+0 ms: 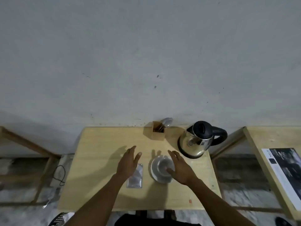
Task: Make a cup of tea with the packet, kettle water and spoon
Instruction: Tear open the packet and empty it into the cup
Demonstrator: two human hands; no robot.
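Both forearms are bare from the elbow down, no sleeves, no watch or bracelet visible. The left hand (128, 162) and right hand (180, 168) wear no gloves or rings that I can make out.

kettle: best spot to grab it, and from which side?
Take the kettle by its black loop handle, coming in from the right with the right hand. The handle sticks out on the side away from the cup and stands clear of the steel body, so fingers can likely wrap through it. The spout faces left toward the cup, which suits pouring.
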